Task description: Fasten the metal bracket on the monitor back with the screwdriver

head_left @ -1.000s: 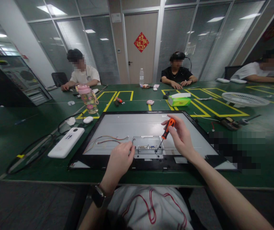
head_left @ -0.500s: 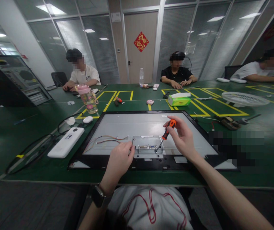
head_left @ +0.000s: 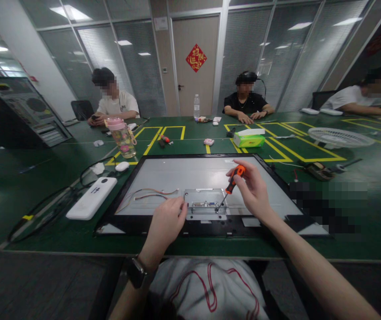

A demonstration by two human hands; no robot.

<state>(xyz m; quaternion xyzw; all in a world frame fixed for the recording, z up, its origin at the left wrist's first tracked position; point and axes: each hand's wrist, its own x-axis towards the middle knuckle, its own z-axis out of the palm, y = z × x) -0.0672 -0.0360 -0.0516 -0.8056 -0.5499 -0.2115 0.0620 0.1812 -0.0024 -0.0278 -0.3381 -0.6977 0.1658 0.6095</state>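
Note:
A flat display panel (head_left: pixel 164 171) lies back side up before me, with a black frame round its grey sheet. Near its front edge sits a metal bracket (head_left: pixel 205 195) with a row of connector ports. My right hand (head_left: pixel 252 186) is closed round an orange and black screwdriver (head_left: pixel 235 179). The screwdriver slants down to the left, its tip at the right end of the port row. My left hand (head_left: pixel 167 218) is closed at the bracket's left edge, fingers curled against it; the fingertips are partly hidden. Thin loose wires (head_left: pixel 153 194) lie on the panel beyond that hand.
Left of the panel are a white power bank (head_left: pixel 92 198), black cables (head_left: pixel 40 209) and a pink-lidded bottle (head_left: pixel 122 138). Behind it stands a green tissue pack (head_left: pixel 249 139). A white fan grille (head_left: pixel 340 137) lies at right. Several people sit across the green table (head_left: pixel 190 149).
Both my hands and the screwdriver stay almost exactly where they were. Across the table, the person at left has shifted their hands slightly, and a dark object now shows in them.

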